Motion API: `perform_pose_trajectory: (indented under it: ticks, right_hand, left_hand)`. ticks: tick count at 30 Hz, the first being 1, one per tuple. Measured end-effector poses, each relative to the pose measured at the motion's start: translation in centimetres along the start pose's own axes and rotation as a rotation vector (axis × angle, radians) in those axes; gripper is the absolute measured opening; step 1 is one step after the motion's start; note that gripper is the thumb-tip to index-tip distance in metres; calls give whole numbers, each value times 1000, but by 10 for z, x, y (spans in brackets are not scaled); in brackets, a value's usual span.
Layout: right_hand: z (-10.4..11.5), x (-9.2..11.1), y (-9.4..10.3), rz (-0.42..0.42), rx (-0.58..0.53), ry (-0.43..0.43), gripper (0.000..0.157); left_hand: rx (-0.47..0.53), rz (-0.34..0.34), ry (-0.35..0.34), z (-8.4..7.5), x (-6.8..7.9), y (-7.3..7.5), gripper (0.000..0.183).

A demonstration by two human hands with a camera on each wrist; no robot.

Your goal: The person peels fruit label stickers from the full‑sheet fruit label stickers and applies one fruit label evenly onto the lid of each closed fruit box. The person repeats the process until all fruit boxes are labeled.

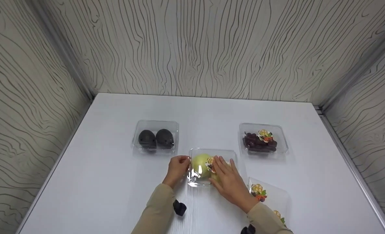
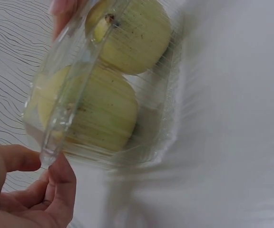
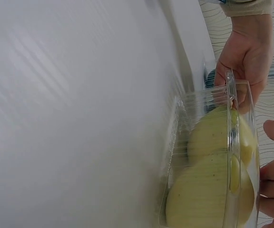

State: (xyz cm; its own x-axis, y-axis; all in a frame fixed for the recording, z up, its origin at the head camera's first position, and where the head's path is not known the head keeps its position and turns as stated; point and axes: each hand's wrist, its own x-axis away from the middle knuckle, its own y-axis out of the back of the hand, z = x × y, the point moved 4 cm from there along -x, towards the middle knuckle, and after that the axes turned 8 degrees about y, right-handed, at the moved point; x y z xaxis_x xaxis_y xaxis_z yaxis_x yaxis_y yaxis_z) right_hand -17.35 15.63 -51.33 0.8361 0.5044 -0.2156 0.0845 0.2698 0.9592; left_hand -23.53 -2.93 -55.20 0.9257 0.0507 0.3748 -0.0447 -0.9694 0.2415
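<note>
A clear plastic clamshell box (image 1: 213, 149) stands at the middle of the table, with two yellow-green, pear-like fruits (image 2: 99, 107) inside. My left hand (image 1: 176, 170) is at the box's left side; in the left wrist view its thumb and fingertip pinch the rim (image 2: 51, 151). On top of the box, my right hand (image 1: 229, 185) rests with its fingers extended over the lid. A round fruit-print sticker (image 1: 209, 164) shows partly beside those fingers on the lid. In the right wrist view the right fingers (image 3: 270, 187) lie against the lid.
Behind and left sits a clear box (image 1: 158, 123) with two dark oval fruits (image 1: 164, 138). Back right is another box (image 1: 280, 131) holding dark grapes (image 1: 255, 143), with a sticker (image 1: 265, 136) on its lid. A sticker sheet (image 1: 276, 196) lies partly under the right forearm.
</note>
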Motion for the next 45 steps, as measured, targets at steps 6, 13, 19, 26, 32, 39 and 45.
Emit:
perform_pose_trajectory:
  ticks: [6,13,19,26,32,39,45]
  right_hand:
    - [7,4,-1,-16,43,104,61]
    - [2,9,4,-43,29,70,57]
    - [2,10,10,-121,34,40,48]
    - [1,6,14,-243,76,46,45]
    - [-3,5,10,-164,49,29,52]
    - [-7,5,12,-171,-18,-13,44]
    - [-6,5,15,-270,-26,20,37]
  left_hand:
    - [6,-2,-5,-1,1,1,29]
    - [-20,2,52,-4,4,1,30]
    - [-14,6,51,-1,1,0,31]
    - [-11,-3,13,-1,0,0,30]
    - [-17,-4,7,-2,1,0,29]
    - [-3,-2,5,-2,1,0,29]
    - [1,-4,-19,-2,2,0,29]
